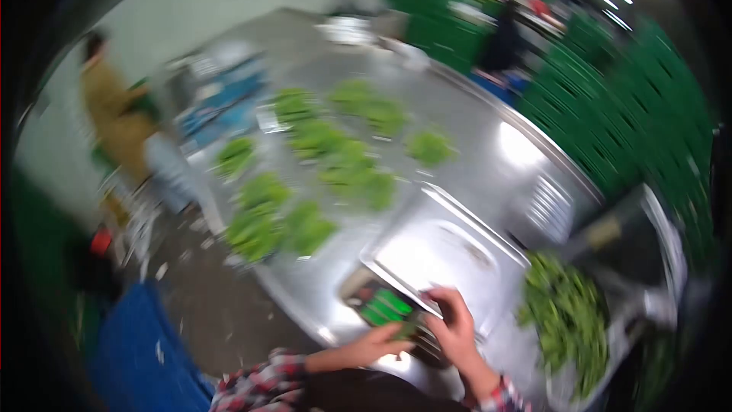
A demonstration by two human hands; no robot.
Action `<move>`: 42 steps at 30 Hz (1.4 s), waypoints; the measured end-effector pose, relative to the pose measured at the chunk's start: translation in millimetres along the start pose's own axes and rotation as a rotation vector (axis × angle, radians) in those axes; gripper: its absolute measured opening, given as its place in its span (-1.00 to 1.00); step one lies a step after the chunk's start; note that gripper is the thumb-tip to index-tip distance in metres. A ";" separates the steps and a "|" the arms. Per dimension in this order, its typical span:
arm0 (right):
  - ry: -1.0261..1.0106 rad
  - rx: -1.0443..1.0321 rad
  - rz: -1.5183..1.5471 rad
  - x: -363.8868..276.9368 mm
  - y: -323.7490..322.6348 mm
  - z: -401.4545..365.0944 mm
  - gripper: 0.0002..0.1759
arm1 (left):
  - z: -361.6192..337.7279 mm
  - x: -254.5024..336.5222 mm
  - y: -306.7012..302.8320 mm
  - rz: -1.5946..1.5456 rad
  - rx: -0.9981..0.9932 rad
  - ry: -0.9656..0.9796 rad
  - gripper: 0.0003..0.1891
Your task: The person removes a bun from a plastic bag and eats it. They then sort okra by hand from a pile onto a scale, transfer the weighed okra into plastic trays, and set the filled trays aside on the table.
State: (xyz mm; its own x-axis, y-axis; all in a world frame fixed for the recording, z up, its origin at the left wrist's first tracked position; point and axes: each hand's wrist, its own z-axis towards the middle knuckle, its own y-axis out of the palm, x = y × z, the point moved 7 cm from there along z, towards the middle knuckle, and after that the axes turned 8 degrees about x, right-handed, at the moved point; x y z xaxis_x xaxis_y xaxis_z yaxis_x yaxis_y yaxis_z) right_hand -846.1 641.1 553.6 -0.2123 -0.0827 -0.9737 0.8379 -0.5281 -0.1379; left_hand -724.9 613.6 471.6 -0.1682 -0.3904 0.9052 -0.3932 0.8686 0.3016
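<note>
My left hand [375, 345] is at the near edge of the metal table, beside a small container [385, 305] with a bright green patch on it. Its fingers are bent around something dark green that is too blurred to name. To the right, my right hand [451, 324] is raised at the near edge of a metal tray [435, 255], its thumb and fingers curled toward each other. Whatever lies between those fingers is too small to make out. A heap of leafy greens [568, 320] lies right of the tray. Several bunches of greens [343, 160] are spread over the table's middle.
Blue packaging [225, 99] lies on the table's far left. A person [114, 107] in brown stands beyond it, another in dark clothing [503, 42] at the back. Green crates [610, 99] are stacked at right. A blue bin [145, 351] stands lower left.
</note>
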 end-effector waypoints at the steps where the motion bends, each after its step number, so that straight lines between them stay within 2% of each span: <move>1: -0.056 0.031 -0.055 -0.3 -24.4 11.9 -0.61 | -3.6 13.8 1.8 0.005 -0.027 -0.017 -0.60; 2: -0.062 0.219 -0.084 0.0 -53.5 23.0 -0.81 | -4.5 6.0 -1.0 0.006 -0.009 -0.085 -0.64; 3: -0.039 0.286 -0.197 2.6 -85.8 38.3 -0.86 | -6.7 4.7 -2.0 -0.017 0.018 -0.141 -0.67; 5: 0.011 0.472 -0.186 34.5 -151.3 58.3 -0.82 | -8.5 -9.8 -4.5 -0.076 0.033 -0.173 -0.69; 6: -0.051 0.546 -0.256 47.0 -179.8 74.0 -0.81 | -9.0 -13.2 -3.9 -0.100 0.053 -0.189 -0.71; 7: -0.136 0.578 -0.424 64.2 -208.1 86.9 -0.81 | -10.3 -12.5 -4.3 -0.123 0.084 -0.198 -0.72; 8: -0.157 0.605 -0.574 73.3 -230.3 97.6 -0.65 | -10.7 -8.7 -6.1 -0.147 0.122 -0.204 -0.74; 9: -0.258 0.639 -0.766 94.7 -250.5 108.4 -0.69 | -11.8 -4.6 -6.6 -0.083 0.137 -0.239 -0.76; 12: -0.065 0.541 -1.321 134.9 -288.9 127.1 -0.78 | -14.4 9.5 -6.2 0.055 0.184 -0.313 -0.77; 13: -0.163 0.515 -1.408 151.4 -296.1 129.2 -0.88 | -14.3 13.1 -5.2 0.065 0.197 -0.322 -0.74; 16: -0.164 0.368 -1.387 144.3 -292.7 131.2 -0.90 | -11.8 12.4 -3.2 0.015 0.255 -0.306 -0.74; 19: -0.211 0.310 -1.335 130.0 -298.9 133.8 -0.90 | -7.5 16.1 2.0 0.003 0.241 -0.311 -0.76; 22: -0.192 0.294 -1.250 107.1 -302.0 127.0 -0.80 | -7.4 19.0 4.0 0.048 0.210 -0.285 -0.75; 23: -0.168 0.370 -1.219 103.8 -304.6 122.2 -0.78 | -7.5 18.8 4.4 0.052 0.212 -0.262 -0.72; 24: -0.262 0.412 -1.191 91.4 -296.7 118.0 -0.79 | -7.0 18.1 4.8 0.056 0.213 -0.241 -0.70; 26: -0.424 0.510 -1.140 67.1 -276.5 100.2 -0.80 | -2.4 8.4 -0.5 -0.140 0.072 -0.061 -0.62; 27: -0.502 0.448 -1.075 53.6 -255.4 86.0 -0.82 | -6.7 6.2 -0.2 -0.241 -0.007 0.005 -0.58; 28: -0.573 0.391 -1.010 38.9 -233.0 70.7 -0.81 | -7.9 24.1 13.3 -0.215 0.011 -0.020 -0.51; 30: -0.676 0.386 -0.960 21.3 -186.3 27.7 -0.69 | -12.8 25.8 15.0 -0.228 0.013 0.028 -0.52; 32: -0.710 0.398 -0.848 8.5 -150.5 -15.1 -0.70 | -16.6 45.8 28.9 -0.145 0.002 0.047 -0.63; 34: -0.687 0.315 -0.879 2.7 -124.7 -53.5 -0.71 | -20.6 56.9 30.1 0.049 0.051 0.048 -0.70; 35: -0.662 0.313 -0.876 -2.7 -119.3 -71.6 -0.70 | -20.3 64.2 35.0 -0.007 -0.027 0.064 -0.76; 38: -0.544 0.296 -0.889 -15.3 -116.6 -130.0 -0.71 | -24.7 72.8 52.9 -0.015 -0.246 0.065 -0.74; 39: -0.491 0.271 -0.900 -16.9 -117.8 -150.5 -0.72 | -24.4 64.8 56.9 -0.007 -0.318 -0.021 -0.72; 41: -0.301 0.335 -0.986 -3.5 -130.0 -202.5 -0.79 | -26.0 45.3 62.1 0.007 -0.441 -0.192 -0.67; 42: -0.207 0.387 -0.979 2.7 -138.1 -230.9 -0.77 | -21.7 44.2 74.8 0.101 -0.578 -0.116 -0.71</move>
State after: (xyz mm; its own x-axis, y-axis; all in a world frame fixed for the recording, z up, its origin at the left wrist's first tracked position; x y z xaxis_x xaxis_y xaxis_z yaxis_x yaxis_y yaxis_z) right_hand -846.4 908.9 528.2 -0.8166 0.3999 -0.4162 0.0483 -0.6713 -0.7396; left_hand -742.1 668.0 540.6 -0.2899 -0.2996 0.9090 0.1796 0.9158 0.3591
